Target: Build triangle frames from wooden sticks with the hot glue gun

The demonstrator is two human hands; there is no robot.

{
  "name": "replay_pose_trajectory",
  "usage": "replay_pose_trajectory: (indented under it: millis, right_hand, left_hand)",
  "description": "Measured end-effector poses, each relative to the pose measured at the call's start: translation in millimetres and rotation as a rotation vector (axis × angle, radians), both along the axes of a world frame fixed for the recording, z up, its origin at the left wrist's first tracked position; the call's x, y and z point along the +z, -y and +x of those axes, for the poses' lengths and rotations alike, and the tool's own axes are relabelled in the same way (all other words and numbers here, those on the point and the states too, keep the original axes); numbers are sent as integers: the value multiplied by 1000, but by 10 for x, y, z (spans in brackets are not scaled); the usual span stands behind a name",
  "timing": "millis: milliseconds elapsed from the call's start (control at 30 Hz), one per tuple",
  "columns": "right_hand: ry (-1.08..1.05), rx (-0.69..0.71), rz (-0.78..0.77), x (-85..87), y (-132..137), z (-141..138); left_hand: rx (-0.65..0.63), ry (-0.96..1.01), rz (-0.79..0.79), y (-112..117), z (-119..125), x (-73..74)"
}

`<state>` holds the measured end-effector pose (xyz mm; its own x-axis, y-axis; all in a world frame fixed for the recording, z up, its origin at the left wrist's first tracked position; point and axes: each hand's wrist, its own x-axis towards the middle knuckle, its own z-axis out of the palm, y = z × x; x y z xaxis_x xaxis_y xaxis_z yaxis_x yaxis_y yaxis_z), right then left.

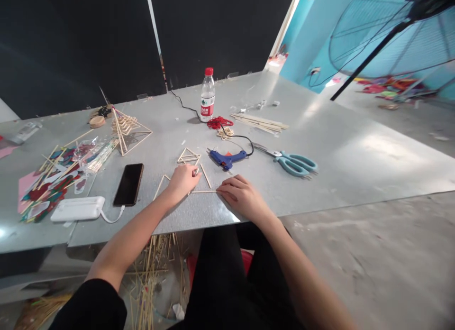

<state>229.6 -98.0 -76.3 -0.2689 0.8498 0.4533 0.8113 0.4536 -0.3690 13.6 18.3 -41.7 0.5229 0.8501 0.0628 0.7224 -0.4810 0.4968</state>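
A flat frame of thin bamboo sticks lies near the front edge of the grey table. My left hand rests curled on its upper part, fingers closed over the sticks. My right hand presses down with bent fingers on the right end of the bottom stick. A smaller triangular stick piece lies just behind my left hand. A blue glue gun lies a little beyond both hands.
Teal scissors, a water bottle, red string and loose sticks lie further back. A phone, a white power bank, a stick pyramid and coloured scraps sit left. Sticks litter the floor below.
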Motion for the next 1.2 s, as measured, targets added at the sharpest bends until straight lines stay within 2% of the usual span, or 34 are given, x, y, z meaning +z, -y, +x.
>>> replay_pose_trajectory:
  millis: [167, 333, 467, 633, 867, 1067, 1200]
  right_hand:
    - [127, -140, -118, 133, -85, -115]
    - [271, -372, -310, 398, -436, -381]
    - [389, -363, -457, 610, -670, -600]
    - [478, -357, -543, 724, -699, -679]
    - [511, -399, -529, 737, -587, -597]
    - [482, -386, -483, 711, -490, -639]
    - [427, -372, -504, 841, -476, -640]
  left_hand:
    - [28, -127, 45, -24, -84, 26]
    - [67, -259, 30, 42, -143, 136]
    - [50, -347, -5, 100, -165, 162]
    - [62, -363, -5, 74, -181, 126]
    - [88, -357, -5, 66, -146, 124]
    - [107, -345, 0, 100, -131, 143]
    - [106, -366, -2, 124, -123, 180]
